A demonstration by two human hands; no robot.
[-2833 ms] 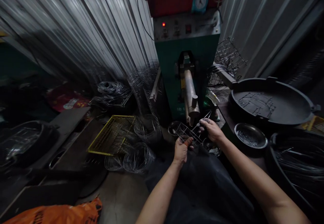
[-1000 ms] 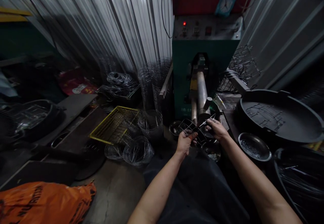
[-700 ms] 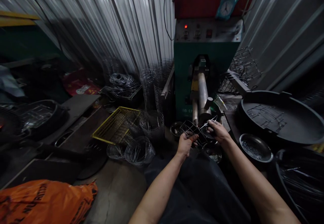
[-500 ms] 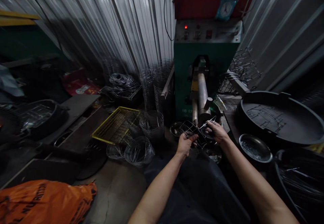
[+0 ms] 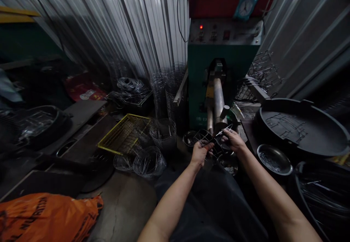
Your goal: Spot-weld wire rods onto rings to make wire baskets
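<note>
My left hand (image 5: 201, 152) is closed on a small wire grid (image 5: 203, 136), thumb on top. My right hand (image 5: 232, 139) pinches a thin bent metal wire (image 5: 227, 129) at the grid's right side. Both hands work just below the electrodes of a green spot welding machine (image 5: 218, 107). The grid's upper part reaches under the thick metal arm; whether it touches the electrode I cannot tell. Small metal bowls (image 5: 188, 138) with bits in them sit behind and below the grid.
A large black pan (image 5: 322, 136) with wire pieces and a steel bowl (image 5: 275, 160) stand on the right. Round wire baskets (image 5: 150, 161) and a yellow-rimmed basket (image 5: 124, 134) are left of my hands. An orange sack (image 5: 49, 216) lies at the lower left.
The view has shifted slightly. Both hands keep their grips on the grid and the wire, almost in the same place by the machine.
</note>
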